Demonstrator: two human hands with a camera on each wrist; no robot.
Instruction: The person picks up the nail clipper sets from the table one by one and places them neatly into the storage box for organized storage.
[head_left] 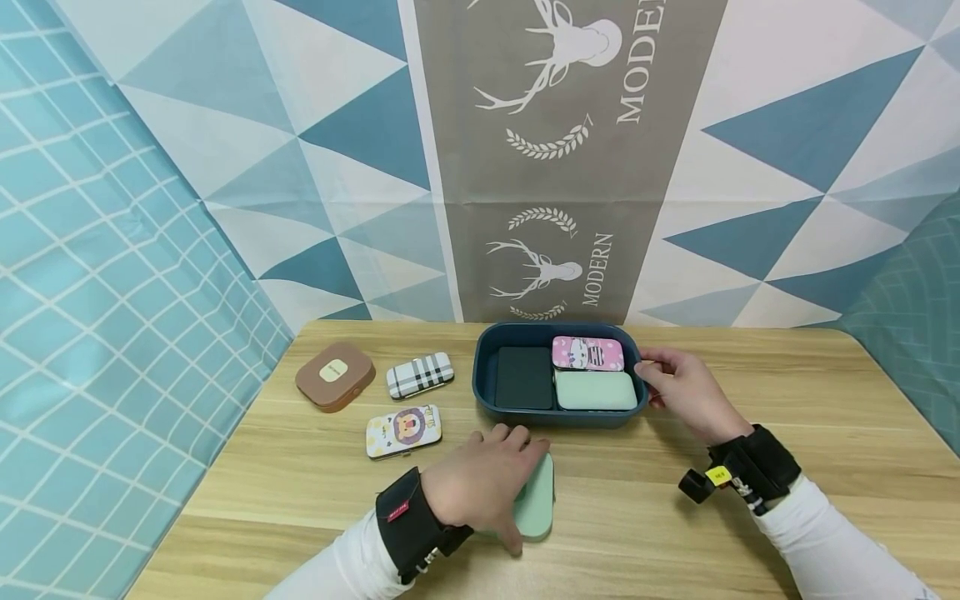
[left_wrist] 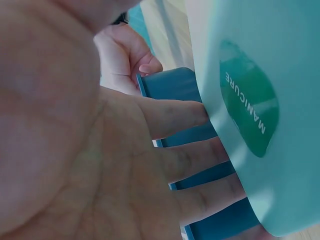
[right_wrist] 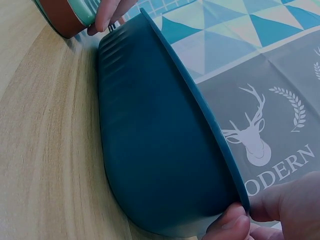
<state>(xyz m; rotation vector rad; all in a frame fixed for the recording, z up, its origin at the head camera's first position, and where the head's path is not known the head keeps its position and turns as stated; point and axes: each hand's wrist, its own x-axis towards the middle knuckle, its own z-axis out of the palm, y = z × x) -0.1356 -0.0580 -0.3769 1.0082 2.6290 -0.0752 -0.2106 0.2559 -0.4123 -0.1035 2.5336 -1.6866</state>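
Note:
My left hand (head_left: 487, 479) spans a mint-green manicure case (head_left: 536, 504), with fingers at its far edge and thumb at the near one. In the left wrist view the case (left_wrist: 295, 190) shows a dark green label reading MANICURE, and several fingertips go behind its edge. At the right end of a dark blue box (head_left: 558, 419), my right hand (head_left: 686, 392) pinches the rim between thumb and fingers. Inside the box lie a black case (head_left: 524, 377) on the left, a pink cartoon case (head_left: 588, 353) at the back right and a pale green case (head_left: 596, 391) in front of that.
Left of the box are a brown rounded case (head_left: 335, 377), a plaid case (head_left: 420, 376) and a lion-print case (head_left: 405, 431). All stand on the wooden table (head_left: 750, 358). A patterned cloth (head_left: 532, 183) hangs along the back edge.

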